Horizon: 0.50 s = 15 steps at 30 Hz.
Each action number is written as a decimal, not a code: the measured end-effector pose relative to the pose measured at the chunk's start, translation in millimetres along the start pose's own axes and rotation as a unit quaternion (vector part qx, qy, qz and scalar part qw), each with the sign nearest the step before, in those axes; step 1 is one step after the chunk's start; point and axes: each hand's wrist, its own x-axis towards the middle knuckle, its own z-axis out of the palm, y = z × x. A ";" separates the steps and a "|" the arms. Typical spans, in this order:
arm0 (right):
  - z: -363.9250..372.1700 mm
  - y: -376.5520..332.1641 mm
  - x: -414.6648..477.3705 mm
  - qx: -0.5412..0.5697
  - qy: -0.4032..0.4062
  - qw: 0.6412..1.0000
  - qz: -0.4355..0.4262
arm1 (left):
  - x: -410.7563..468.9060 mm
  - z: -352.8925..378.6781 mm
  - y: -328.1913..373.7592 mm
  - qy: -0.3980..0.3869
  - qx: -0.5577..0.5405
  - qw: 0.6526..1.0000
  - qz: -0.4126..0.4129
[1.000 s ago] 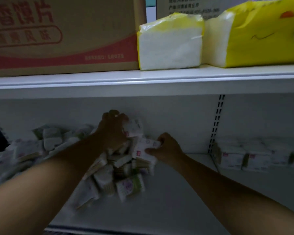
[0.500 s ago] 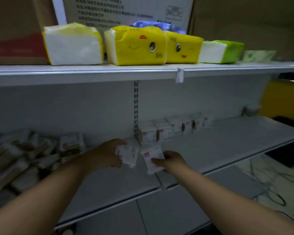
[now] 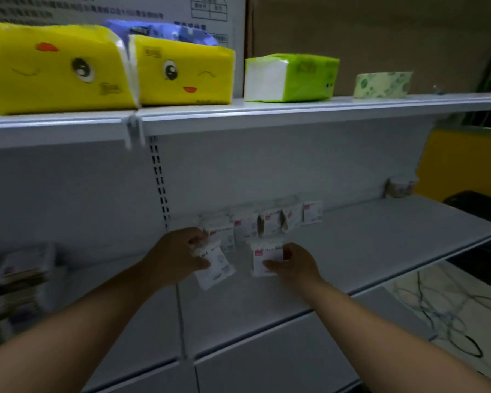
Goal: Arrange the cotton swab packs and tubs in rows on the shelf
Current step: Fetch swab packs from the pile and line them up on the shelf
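Observation:
My left hand [image 3: 179,255] grips a white cotton swab pack [image 3: 214,265] that tilts down to the right. My right hand [image 3: 294,263] holds a second pack [image 3: 262,252] upright, just in front of a row of several white packs [image 3: 267,222] standing against the back wall of the white shelf [image 3: 380,242]. A small round tub [image 3: 400,188] sits at the far right end of that shelf. A blurred pile of loose swab packs [image 3: 23,276] lies on the shelf at the left.
The upper shelf [image 3: 295,112] carries yellow tissue packs [image 3: 54,66], a green tissue pack [image 3: 292,78] and a pale patterned pack [image 3: 383,85], with cardboard boxes behind. A slotted upright [image 3: 159,180] splits the back wall. Cables [image 3: 442,316] lie on the floor at the right.
Both hands left the pile at the left, each carrying a pack, and moved right to the row of standing packs. The view swung right with them.

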 end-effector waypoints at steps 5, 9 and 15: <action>-24.7 37.4 49.5 -0.024 0.029 0.996 -0.078 | 60.0 45.1 41.8 0.066 0.106 0.992 0.020; -33.0 41.7 82.0 0.000 0.012 0.994 -0.109 | 96.5 77.1 52.0 0.088 0.261 0.961 -0.004; -33.4 35.1 129.5 -0.097 -0.028 0.966 -0.240 | 125.3 95.2 48.5 0.101 0.338 0.935 -0.035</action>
